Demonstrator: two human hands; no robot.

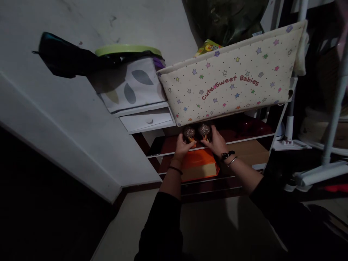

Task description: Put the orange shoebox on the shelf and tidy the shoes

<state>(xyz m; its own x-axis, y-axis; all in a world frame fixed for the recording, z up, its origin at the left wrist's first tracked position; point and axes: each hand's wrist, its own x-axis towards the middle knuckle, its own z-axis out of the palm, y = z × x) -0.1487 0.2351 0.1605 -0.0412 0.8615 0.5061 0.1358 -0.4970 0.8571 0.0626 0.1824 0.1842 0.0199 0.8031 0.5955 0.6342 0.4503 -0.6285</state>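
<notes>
In the dim head view, my left hand (185,145) grips a glittery shoe (189,131) with an orange part at its near end. My right hand (216,142) has its thumb and fingers around the matching glittery shoe (203,129), just beside the first. Both shoes are on or just above the upper shelf (233,140) of a rack, and their far ends are in shadow. Below my hands, an orange box (199,163) lies on a lower shelf.
A cream fabric bin (228,87) printed with stars overhangs the shelf. Left of it stand a small white drawer (146,121) and a leaf-patterned box (133,85). A brown cardboard box (246,152) sits lower right. White-handled cleaning tools (315,177) stand at the right.
</notes>
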